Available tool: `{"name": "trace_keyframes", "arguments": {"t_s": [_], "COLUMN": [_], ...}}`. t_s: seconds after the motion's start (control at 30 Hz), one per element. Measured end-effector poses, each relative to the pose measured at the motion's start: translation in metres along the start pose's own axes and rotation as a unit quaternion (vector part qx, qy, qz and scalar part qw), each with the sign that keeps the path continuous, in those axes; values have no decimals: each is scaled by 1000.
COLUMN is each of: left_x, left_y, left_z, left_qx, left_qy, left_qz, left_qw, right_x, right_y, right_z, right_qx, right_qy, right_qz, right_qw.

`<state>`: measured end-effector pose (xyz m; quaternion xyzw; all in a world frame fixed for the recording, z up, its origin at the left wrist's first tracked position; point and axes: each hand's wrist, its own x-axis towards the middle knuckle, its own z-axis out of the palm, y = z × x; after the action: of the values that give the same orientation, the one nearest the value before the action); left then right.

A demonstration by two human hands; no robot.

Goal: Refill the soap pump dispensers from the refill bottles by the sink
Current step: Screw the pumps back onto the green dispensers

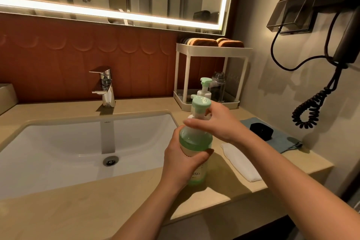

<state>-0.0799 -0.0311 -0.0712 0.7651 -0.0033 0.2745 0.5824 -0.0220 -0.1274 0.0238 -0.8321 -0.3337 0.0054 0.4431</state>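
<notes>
So the whole thing comes down to one line here: the pump dispenser [195, 142] stands upright on the surface [136, 191], just right of the sink [78, 142], and its long axis runs straight up and down. The left hand [181, 160] is wrapped around the body from the sink side, thumb across the front, holding it steady. The right hand [216, 122] comes in from the other side and higher up, with its fingers curled round the neck right under the pump head [200, 103].

Both hands are on the same bottle, stacked along that vertical axis, low hand as the anchor and high hand as the one that turns. My guess is the top is about to be twisted, and it has to go round that upright axis, otherwise the green liquid inside, which sits pretty high, could slop.

A second dispenser [204, 87] stands behind it, near the white rack [214, 50], and a dark open bottle [218, 85] sits inside the rack — well out of reach of either hand for now. A black cap [261, 131] lies on the blue cloth [282, 142] off to the right.
</notes>
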Motion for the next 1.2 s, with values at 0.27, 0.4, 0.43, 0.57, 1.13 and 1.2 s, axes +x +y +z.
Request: {"name": "trace_keyframes", "arguments": {"t_s": [0.27,0.4,0.43,0.57,1.13,1.2], "left_x": [0,0,0,0,2,-1], "left_y": [1,1,1,2,9,9], "left_z": [-1,-2,-2,0,8,11], "left_qx": [0,-4,-3,2,4,8], "left_qy": [-5,-4,-5,-7,22,44], "left_qz": [1,7,5,-8,-11,-12], "left_qw": [1000,1000,1000,1000,1000,999], "right_x": [-11,-17,-15,-2,-7,-9], "right_y": [4,10,9,0,3,1], "right_z": [-6,-14,-14,0,41,52], "right_qx": [166,115,100,34,53,2], "right_qy": [-153,-132,-98,-8,191,257], "right_qz": [55,-1,-8,-34,20,21], "right_qw": [973,984,990,999,980,966]}}
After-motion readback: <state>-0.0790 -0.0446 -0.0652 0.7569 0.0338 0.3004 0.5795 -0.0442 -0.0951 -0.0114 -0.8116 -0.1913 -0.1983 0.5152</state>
